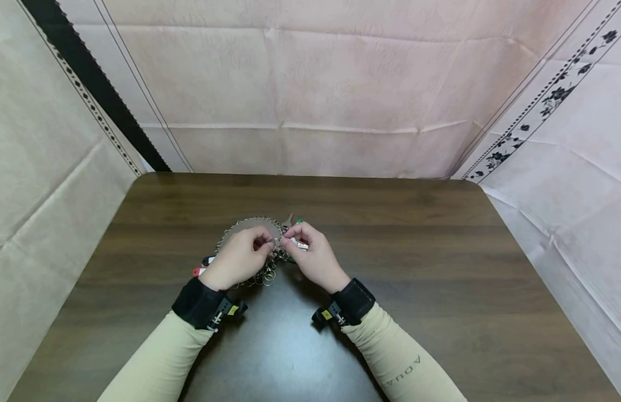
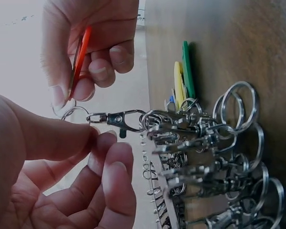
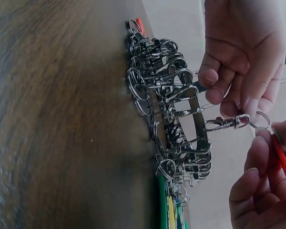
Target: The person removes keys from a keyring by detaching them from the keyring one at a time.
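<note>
My left hand (image 1: pixel 244 254) pinches a split ring (image 2: pixel 75 113) between thumb and fingertips. A swivel clasp (image 2: pixel 119 120) joins that ring to a metal hoop (image 3: pixel 200 119) hung with several more clasps and rings. Across from it, my right hand (image 1: pixel 314 255) grips a red-edged key tag (image 2: pixel 80 62), whose small ring end meets the split ring. Whether the two rings are linked is hard to tell, as fingertips cover part of them. In the head view both hands hide part of the hoop.
Green (image 2: pixel 188 69) and yellow (image 2: pixel 178 83) tags hang at one side of the hoop. A red tag (image 1: pixel 197 271) lies at its left. Beneath is a brown wooden table (image 1: pixel 415 268); pale cloth (image 1: pixel 340 84) hangs behind.
</note>
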Tool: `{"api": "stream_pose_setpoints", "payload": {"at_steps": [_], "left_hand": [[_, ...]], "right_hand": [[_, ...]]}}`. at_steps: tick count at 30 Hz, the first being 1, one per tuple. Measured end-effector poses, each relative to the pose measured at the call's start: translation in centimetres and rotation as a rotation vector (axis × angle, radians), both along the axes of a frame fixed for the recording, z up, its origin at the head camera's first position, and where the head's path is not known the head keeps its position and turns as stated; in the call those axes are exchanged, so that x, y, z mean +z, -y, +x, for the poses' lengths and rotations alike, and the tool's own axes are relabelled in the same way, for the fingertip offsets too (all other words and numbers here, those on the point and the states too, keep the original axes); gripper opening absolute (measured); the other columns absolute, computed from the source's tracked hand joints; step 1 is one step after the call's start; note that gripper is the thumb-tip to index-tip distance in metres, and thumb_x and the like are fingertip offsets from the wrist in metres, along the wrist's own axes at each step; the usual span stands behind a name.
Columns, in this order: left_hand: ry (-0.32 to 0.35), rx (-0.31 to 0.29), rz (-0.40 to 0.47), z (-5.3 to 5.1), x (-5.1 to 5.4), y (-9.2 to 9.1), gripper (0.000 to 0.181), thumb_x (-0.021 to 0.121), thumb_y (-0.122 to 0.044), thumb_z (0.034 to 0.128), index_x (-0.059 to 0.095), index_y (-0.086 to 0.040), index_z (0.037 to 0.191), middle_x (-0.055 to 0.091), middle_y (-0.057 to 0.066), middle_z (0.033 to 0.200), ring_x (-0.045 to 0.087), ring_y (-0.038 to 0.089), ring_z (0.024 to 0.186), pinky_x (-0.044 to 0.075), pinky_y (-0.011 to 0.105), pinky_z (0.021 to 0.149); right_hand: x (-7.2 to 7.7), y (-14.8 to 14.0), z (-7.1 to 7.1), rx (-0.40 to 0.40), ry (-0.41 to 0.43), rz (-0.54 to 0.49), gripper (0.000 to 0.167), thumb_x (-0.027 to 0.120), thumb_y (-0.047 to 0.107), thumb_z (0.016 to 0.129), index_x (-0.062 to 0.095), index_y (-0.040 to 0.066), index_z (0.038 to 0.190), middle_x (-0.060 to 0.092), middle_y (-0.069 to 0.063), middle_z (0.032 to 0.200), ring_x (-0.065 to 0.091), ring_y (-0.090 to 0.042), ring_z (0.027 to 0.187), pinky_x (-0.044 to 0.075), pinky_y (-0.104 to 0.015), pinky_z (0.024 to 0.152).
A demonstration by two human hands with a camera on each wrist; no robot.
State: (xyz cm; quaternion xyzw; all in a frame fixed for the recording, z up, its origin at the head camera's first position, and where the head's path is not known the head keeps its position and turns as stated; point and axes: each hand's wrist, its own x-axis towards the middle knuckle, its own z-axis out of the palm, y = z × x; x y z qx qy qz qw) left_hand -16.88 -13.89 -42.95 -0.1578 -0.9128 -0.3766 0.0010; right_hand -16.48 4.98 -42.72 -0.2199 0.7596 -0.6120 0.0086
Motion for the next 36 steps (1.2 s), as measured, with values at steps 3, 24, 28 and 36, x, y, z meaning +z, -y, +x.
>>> {"api": "stream_pose_setpoints", "payload": {"at_steps": [3,24,28,36], "left_hand": [[-0.018,0.018,0.007,0.0,0.1,0.1,0.006,0.06,-0.016,0.0942,0.062,-0.015,0.088,0.058,-0.002,0.078,0.053,0.016,0.071,0.044,0.034,0.066],[-0.1,0.033,0.097,-0.1,-0.1,-0.1,0.006,0.063,-0.005,0.0928,0.065,-0.011,0.093,0.064,0.0,0.083,0.058,0.014,0.072,0.049,0.033,0.066],[-0.105,0.023,0.065,-0.1,-0.3,-0.1,0.008,0.064,-0.004,0.0898,0.065,-0.012,0.091,0.063,-0.001,0.082,0.057,0.015,0.073,0.048,0.033,0.068],[-0.064,-0.032,0.05,-0.1,-0.4,-0.1,0.005,0.064,-0.004,0.0888,0.066,-0.008,0.091,0.063,-0.001,0.083,0.057,0.013,0.073,0.048,0.032,0.067]], "right_hand": [[0.0,0.1,-0.1,-0.004,0.012,0.023,0.008,0.06,0.003,0.094,0.059,-0.003,0.099,0.063,-0.019,0.087,0.056,-0.015,0.075,0.046,-0.023,0.067],[-3.2,0.0,-1.7,-0.03,0.012,0.066,0.008,0.064,0.018,0.093,0.062,0.011,0.098,0.059,0.001,0.076,0.053,-0.012,0.07,0.044,-0.026,0.062],[-3.2,0.1,-1.7,-0.032,0.016,0.064,0.009,0.065,0.017,0.093,0.062,0.01,0.097,0.059,0.0,0.076,0.053,-0.012,0.07,0.043,-0.025,0.064],[-3.0,0.1,-1.5,-0.034,0.006,0.087,0.01,0.064,0.01,0.093,0.062,0.002,0.099,0.061,-0.01,0.078,0.053,-0.022,0.074,0.041,-0.027,0.067]]}}
